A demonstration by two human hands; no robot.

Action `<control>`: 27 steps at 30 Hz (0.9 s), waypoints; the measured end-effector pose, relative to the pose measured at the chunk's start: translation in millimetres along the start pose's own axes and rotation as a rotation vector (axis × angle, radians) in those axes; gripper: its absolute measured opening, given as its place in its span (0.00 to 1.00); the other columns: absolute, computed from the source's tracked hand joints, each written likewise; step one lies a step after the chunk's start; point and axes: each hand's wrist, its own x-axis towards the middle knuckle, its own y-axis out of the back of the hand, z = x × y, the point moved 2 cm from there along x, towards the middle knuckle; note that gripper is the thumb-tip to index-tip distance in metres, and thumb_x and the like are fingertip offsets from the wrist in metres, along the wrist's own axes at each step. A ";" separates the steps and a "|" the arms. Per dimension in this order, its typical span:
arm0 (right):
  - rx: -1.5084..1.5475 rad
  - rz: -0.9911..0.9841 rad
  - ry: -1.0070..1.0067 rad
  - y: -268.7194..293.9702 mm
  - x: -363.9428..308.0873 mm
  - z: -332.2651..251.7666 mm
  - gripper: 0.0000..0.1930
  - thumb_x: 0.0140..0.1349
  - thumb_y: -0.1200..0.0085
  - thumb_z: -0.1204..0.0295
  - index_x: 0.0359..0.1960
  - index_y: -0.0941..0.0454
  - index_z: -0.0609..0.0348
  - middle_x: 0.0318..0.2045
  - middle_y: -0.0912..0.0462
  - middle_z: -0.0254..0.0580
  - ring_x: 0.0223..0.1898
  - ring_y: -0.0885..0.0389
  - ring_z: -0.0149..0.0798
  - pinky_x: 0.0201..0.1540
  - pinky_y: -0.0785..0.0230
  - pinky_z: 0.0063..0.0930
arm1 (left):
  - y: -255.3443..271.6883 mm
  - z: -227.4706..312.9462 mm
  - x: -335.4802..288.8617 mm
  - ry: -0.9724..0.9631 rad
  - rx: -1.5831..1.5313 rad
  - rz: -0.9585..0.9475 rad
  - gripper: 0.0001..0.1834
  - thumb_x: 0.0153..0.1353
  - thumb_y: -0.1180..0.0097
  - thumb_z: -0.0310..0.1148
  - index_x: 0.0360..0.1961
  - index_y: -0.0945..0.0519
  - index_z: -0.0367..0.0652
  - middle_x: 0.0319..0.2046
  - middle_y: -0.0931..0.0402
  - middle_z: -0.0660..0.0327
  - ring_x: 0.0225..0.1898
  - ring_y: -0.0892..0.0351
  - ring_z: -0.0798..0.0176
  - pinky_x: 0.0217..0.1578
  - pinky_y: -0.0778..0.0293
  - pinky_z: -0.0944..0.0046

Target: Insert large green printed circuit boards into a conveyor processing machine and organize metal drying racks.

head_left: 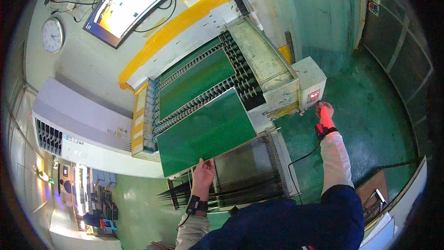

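Observation:
My left hand (203,174) grips the near edge of a large green circuit board panel (203,132), its fingers closed at the rim. The panel's far edge rests on the rollers of a conveyor machine, and its near part overhangs the front. Farther in, another green panel (196,83) lies flat on the rollers (240,67). My right hand (324,110) is at the lower front of a pale control box (309,75), just below its red lit display (314,96). The fingers of that hand are pinched together; whatever they hold is hidden.
Below the panel stands a slotted rack (249,169) holding dark boards. A white air conditioner (83,120) lies along the left. A monitor (129,7) and a round clock (52,34) are on the wall. A black cable (303,158) runs from my right wrist band.

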 end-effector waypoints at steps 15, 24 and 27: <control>-0.011 0.014 0.006 4.9 1.6 1.6 0.09 0.55 0.45 0.73 0.36 0.27 0.63 0.21 0.25 0.35 0.17 0.29 0.28 0.15 0.38 0.21 | -2.0 3.2 38.0 0.033 0.104 -0.010 0.13 0.62 0.50 0.36 0.34 0.28 0.34 0.34 0.25 0.54 0.39 0.25 0.58 0.43 0.24 0.63; -0.034 0.049 0.042 3.5 -4.5 -1.8 0.09 0.55 0.45 0.73 0.36 0.26 0.63 0.21 0.25 0.35 0.17 0.29 0.28 0.15 0.39 0.21 | -24.9 -1.3 43.0 0.029 0.045 -0.024 0.13 0.62 0.50 0.34 0.36 0.29 0.32 0.36 0.26 0.52 0.39 0.25 0.57 0.45 0.24 0.62; 0.007 0.029 0.019 1.8 -7.2 -0.9 0.09 0.55 0.45 0.73 0.35 0.26 0.63 0.21 0.25 0.35 0.17 0.30 0.28 0.15 0.39 0.21 | -17.4 2.7 49.0 0.043 0.058 -0.017 0.14 0.63 0.50 0.35 0.37 0.29 0.31 0.36 0.26 0.52 0.40 0.25 0.57 0.46 0.24 0.62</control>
